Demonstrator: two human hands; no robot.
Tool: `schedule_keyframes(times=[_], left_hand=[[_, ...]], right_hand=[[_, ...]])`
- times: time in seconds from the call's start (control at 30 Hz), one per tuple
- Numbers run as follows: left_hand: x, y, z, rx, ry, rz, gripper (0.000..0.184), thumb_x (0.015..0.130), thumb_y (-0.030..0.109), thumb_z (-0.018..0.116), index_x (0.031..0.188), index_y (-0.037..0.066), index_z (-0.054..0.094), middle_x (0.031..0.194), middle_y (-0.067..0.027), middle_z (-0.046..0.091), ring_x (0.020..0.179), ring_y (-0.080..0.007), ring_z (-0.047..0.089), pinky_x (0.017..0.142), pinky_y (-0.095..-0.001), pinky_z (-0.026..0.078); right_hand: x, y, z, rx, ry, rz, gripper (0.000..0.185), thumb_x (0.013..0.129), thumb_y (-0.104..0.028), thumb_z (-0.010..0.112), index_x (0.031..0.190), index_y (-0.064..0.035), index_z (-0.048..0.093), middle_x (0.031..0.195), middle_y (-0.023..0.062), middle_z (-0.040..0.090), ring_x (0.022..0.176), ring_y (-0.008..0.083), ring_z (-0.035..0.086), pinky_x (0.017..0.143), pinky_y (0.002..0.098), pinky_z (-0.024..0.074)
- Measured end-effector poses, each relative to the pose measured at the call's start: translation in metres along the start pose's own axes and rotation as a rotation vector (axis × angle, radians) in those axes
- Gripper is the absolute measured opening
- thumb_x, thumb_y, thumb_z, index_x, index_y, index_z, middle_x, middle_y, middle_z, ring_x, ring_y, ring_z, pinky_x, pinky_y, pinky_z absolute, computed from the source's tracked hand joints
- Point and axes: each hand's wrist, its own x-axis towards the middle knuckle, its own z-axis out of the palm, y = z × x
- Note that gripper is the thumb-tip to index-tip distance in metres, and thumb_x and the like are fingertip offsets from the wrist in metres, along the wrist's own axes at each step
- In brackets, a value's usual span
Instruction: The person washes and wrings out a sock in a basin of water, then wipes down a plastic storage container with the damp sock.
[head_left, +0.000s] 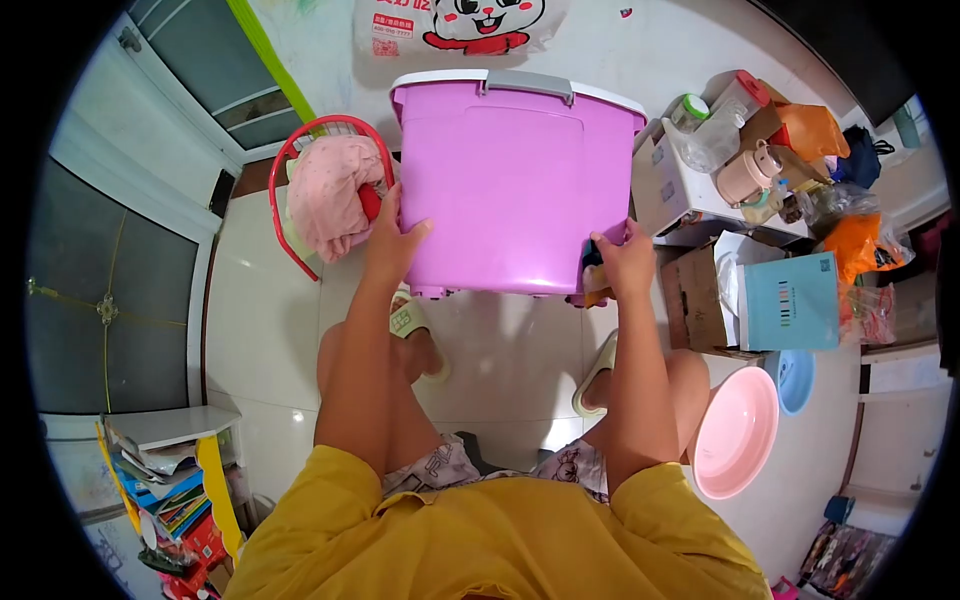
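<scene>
Pinched the pink bin (515, 185) by its sides between left hand (397, 243) and right hand (628, 263), pressing both thumbs (423, 229) to its front, just beside some pink cloth (335, 190)

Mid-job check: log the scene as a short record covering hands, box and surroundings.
Left hand: at the left side of the purple box, thumb on its front
Right hand: at its right side, near the lower corner
Gray latch: at its top edge
Left of box: pink cloth, red frame
Right: blue carton, pink basin
Unclear: fingers behind the box
</scene>
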Motion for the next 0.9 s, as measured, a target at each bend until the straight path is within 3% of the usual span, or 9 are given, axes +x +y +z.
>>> schedule_keyframes(times=[0.1, 0.2, 0.23, 0.3, 0.4, 0.5, 0.57, 0.67, 0.9], left_hand=[[0.002, 0.006, 0.0, -0.219, -0.011, -0.066, 0.068, 0.088, 0.004, 0.066, 0.147, -0.005, 0.034, 0.145, -0.0191, 0.048, 0.132, -0.024, 0.049, 0.109, -0.0346, 0.039], [0.001, -0.01, -0.005, -0.206, -0.008, -0.208, 0.063, 0.089, 0.003, 0.064, 0.146, -0.005, 0.037, 0.143, -0.0184, 0.049, 0.126, -0.0214, 0.053, 0.105, -0.0329, 0.043], [-0.001, -0.008, -0.008, -0.202, -0.009, -0.222, 0.063, 0.089, 0.003, 0.064, 0.146, -0.005, 0.037, 0.143, -0.0184, 0.049, 0.126, -0.0214, 0.053, 0.105, -0.0329, 0.043], [-0.001, -0.002, -0.014, -0.17, -0.051, -0.255, 0.059, 0.094, 0.016, 0.064, 0.147, 0.005, 0.041, 0.142, -0.0127, 0.05, 0.126, -0.0221, 0.052, 0.104, -0.0346, 0.043], [-0.009, 0.009, -0.013, -0.146, 0.077, -0.432, 0.062, 0.092, 0.023, 0.069, 0.146, 0.007, 0.043, 0.13, -0.0119, 0.059, 0.112, -0.0181, 0.06, 0.097, -0.0336, 0.048], [-0.02, 0.024, -0.01, -0.236, 0.08, -0.581, 0.063, 0.093, 0.035, 0.067, 0.146, 0.011, 0.045, 0.126, -0.008, 0.061, 0.109, -0.0175, 0.061, 0.09, -0.0358, 0.051], [-0.019, 0.019, -0.012, -0.221, 0.04, -0.589, 0.064, 0.092, 0.037, 0.067, 0.147, 0.012, 0.045, 0.125, -0.0072, 0.061, 0.107, -0.0172, 0.062, 0.087, -0.0366, 0.051], [-0.021, 0.016, -0.011, -0.2, -0.004, -0.606, 0.066, 0.092, 0.039, 0.067, 0.148, 0.014, 0.043, 0.124, -0.0065, 0.062, 0.103, -0.0172, 0.063, 0.083, -0.038, 0.052], [-0.052, 0.026, 0.005, -0.219, -0.022, -0.638, 0.066, 0.091, 0.039, 0.067, 0.147, 0.015, 0.042, 0.12, -0.0095, 0.062, 0.1, -0.0203, 0.063, 0.081, -0.0401, 0.052]], right_hand=[[0.006, 0.02, -0.002, 0.05, -0.005, 0.034, 0.067, 0.072, -0.035, 0.085, 0.124, 0.0014, 0.063, 0.105, 0.0189, 0.072, 0.099, 0.0333, 0.07, 0.087, 0.0429, 0.0535], [0.017, 0.052, 0.004, 0.164, -0.043, 0.109, 0.076, 0.072, -0.041, 0.086, 0.125, 0.0077, 0.061, 0.103, 0.0191, 0.072, 0.095, 0.0276, 0.071, 0.085, 0.0386, 0.0543], [0.022, 0.055, 0.003, 0.278, -0.18, 0.112, 0.074, 0.072, -0.042, 0.085, 0.122, 0.0076, 0.063, 0.105, 0.0198, 0.072, 0.095, 0.0272, 0.071, 0.084, 0.0376, 0.0545], [0.015, 0.038, -0.012, 0.406, -0.347, 0.148, 0.069, 0.073, -0.043, 0.084, 0.115, 0.009, 0.067, 0.107, 0.0226, 0.071, 0.095, 0.0266, 0.07, 0.082, 0.0358, 0.0546], [0.018, 0.052, 0.0, 0.277, -0.178, 0.163, 0.068, 0.075, -0.044, 0.083, 0.114, 0.0103, 0.068, 0.101, 0.0233, 0.072, 0.092, 0.0273, 0.07, 0.082, 0.0362, 0.0539], [0.011, 0.051, 0.003, 0.325, -0.213, 0.223, 0.064, 0.077, -0.043, 0.08, 0.109, 0.0107, 0.07, 0.097, 0.0228, 0.073, 0.089, 0.0273, 0.07, 0.083, 0.0363, 0.0529], [0.005, 0.042, 0.001, 0.355, -0.171, 0.247, 0.052, 0.078, -0.039, 0.079, 0.098, 0.009, 0.074, 0.091, 0.0202, 0.073, 0.084, 0.0259, 0.07, 0.081, 0.0359, 0.0521], [0.006, 0.052, 0.002, 0.413, -0.165, 0.243, 0.048, 0.078, -0.037, 0.079, 0.095, 0.008, 0.074, 0.086, 0.0183, 0.073, 0.079, 0.0246, 0.069, 0.079, 0.0358, 0.0517], [-0.008, 0.069, -0.024, 0.393, -0.135, 0.254, 0.051, 0.076, -0.035, 0.081, 0.098, 0.0102, 0.073, 0.087, 0.0186, 0.073, 0.081, 0.023, 0.07, 0.08, 0.034, 0.0515]])
